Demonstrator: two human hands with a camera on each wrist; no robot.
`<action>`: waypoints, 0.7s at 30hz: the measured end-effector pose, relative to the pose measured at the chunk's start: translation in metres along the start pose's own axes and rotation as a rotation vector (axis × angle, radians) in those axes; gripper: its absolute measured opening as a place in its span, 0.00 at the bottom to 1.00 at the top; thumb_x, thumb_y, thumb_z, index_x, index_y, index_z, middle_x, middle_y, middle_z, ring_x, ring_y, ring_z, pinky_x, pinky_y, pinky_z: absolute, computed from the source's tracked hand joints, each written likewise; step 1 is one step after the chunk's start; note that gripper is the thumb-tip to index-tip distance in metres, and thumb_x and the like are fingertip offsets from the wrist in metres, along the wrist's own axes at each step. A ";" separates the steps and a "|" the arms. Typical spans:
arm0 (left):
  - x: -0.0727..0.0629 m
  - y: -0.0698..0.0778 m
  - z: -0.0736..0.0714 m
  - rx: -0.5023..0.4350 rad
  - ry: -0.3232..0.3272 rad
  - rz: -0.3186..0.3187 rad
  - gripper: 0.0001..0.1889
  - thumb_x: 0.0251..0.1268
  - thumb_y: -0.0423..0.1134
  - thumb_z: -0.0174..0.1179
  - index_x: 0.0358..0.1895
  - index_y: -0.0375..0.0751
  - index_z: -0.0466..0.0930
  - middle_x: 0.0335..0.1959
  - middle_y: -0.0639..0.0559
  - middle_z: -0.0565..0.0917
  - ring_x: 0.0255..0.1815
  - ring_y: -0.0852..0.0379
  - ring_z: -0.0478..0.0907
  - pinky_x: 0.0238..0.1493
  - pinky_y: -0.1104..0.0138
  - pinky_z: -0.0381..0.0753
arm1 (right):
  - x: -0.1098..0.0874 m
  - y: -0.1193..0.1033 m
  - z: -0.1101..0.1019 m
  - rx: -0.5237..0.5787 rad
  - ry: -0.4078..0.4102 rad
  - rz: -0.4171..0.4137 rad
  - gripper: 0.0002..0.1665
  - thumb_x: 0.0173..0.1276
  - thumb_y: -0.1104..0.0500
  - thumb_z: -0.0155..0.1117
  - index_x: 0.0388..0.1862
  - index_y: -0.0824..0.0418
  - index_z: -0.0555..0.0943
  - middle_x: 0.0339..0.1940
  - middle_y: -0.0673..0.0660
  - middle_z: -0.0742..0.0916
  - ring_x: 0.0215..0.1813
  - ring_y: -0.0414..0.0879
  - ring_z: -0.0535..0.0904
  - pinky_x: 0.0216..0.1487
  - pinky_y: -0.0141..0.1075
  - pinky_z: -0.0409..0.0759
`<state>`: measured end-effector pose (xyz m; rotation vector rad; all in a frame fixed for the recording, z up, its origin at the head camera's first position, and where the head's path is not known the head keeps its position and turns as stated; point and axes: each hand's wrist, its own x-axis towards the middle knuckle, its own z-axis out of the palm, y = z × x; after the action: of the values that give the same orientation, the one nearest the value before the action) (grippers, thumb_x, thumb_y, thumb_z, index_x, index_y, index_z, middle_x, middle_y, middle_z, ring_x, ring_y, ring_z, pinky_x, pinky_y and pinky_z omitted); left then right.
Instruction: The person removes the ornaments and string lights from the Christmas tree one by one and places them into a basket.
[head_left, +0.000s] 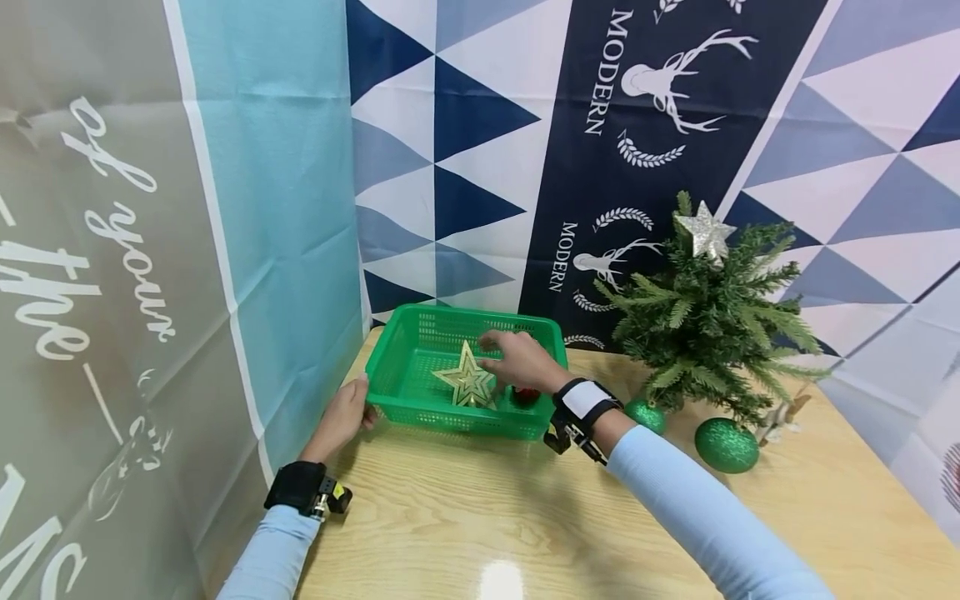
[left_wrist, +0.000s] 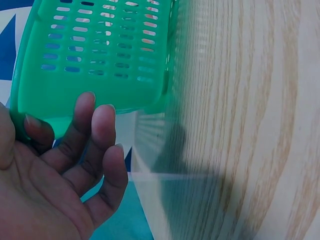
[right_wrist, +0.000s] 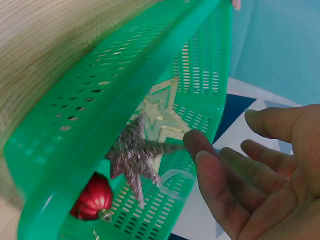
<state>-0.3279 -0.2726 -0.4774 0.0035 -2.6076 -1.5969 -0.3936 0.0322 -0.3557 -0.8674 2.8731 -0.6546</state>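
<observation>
Pinching the front-left corner of the green perforated plastic basket (head_left: 442,419), the left hand (head_left: 345,417) has its fingers loosely curled. Inside lie a gold glitter star (head_left: 467,379) and, close beside it, a silver tinsel star (right_wrist: 132,152). Over them the right hand (head_left: 517,357) is half open, thumb apart; whether a fingertip touches the silver tinsel star, I cannot tell. Right of both stars lies a red bauble (right_wrist: 95,197).

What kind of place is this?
Maybe a Christmas craft corner indoors: a small tree and a green basket of ornaments stand on a wood-grained table, with patterned cloth hanging behind.
</observation>
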 end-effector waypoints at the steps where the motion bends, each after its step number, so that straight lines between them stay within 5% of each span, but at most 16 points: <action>1: 0.000 0.000 0.000 0.000 0.000 0.000 0.29 0.79 0.57 0.26 0.33 0.36 0.65 0.30 0.37 0.79 0.26 0.49 0.77 0.35 0.61 0.77 | -0.003 0.001 -0.001 -0.007 -0.011 -0.007 0.25 0.72 0.50 0.59 0.65 0.57 0.73 0.63 0.56 0.81 0.38 0.51 0.87 0.33 0.40 0.81; 4: -0.001 0.001 0.000 0.003 -0.004 -0.004 0.29 0.80 0.57 0.26 0.34 0.36 0.66 0.30 0.37 0.79 0.26 0.51 0.77 0.36 0.61 0.78 | -0.013 0.003 -0.009 -0.031 0.006 -0.032 0.24 0.72 0.51 0.59 0.64 0.56 0.74 0.63 0.56 0.81 0.44 0.50 0.87 0.40 0.41 0.82; 6: -0.002 0.001 0.001 0.000 -0.010 -0.012 0.28 0.80 0.56 0.26 0.34 0.36 0.65 0.31 0.38 0.79 0.26 0.51 0.77 0.36 0.61 0.78 | -0.021 0.005 -0.021 -0.050 0.053 -0.051 0.22 0.72 0.51 0.60 0.62 0.57 0.75 0.59 0.56 0.84 0.39 0.46 0.86 0.36 0.38 0.82; 11: -0.005 0.003 -0.001 0.006 -0.014 -0.022 0.28 0.80 0.57 0.25 0.34 0.36 0.64 0.31 0.36 0.79 0.27 0.50 0.77 0.36 0.62 0.77 | -0.042 0.013 -0.082 -0.118 0.286 -0.052 0.16 0.72 0.52 0.59 0.54 0.55 0.80 0.48 0.55 0.88 0.20 0.39 0.76 0.20 0.32 0.70; 13: -0.004 0.004 -0.002 0.016 -0.011 -0.019 0.28 0.79 0.57 0.25 0.36 0.36 0.65 0.31 0.37 0.79 0.27 0.49 0.77 0.36 0.62 0.77 | -0.052 0.019 -0.115 -0.168 0.419 -0.030 0.14 0.72 0.52 0.58 0.52 0.54 0.81 0.44 0.55 0.89 0.23 0.42 0.78 0.23 0.34 0.72; 17: -0.003 0.004 -0.003 0.029 -0.024 -0.011 0.30 0.79 0.58 0.25 0.37 0.35 0.66 0.31 0.38 0.79 0.27 0.49 0.77 0.36 0.62 0.77 | -0.073 0.037 -0.179 -0.240 0.639 0.092 0.15 0.72 0.52 0.55 0.50 0.57 0.83 0.41 0.60 0.89 0.29 0.52 0.82 0.26 0.42 0.74; 21: -0.003 0.003 -0.001 0.042 -0.025 -0.006 0.30 0.78 0.59 0.25 0.37 0.35 0.67 0.30 0.38 0.79 0.27 0.50 0.77 0.36 0.62 0.77 | -0.087 0.060 -0.218 -0.353 0.689 0.284 0.23 0.71 0.46 0.55 0.54 0.60 0.81 0.44 0.66 0.87 0.39 0.65 0.82 0.35 0.55 0.74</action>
<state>-0.3250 -0.2724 -0.4742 -0.0058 -2.6627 -1.5536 -0.3919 0.2072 -0.1880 -0.2515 3.7105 -0.4893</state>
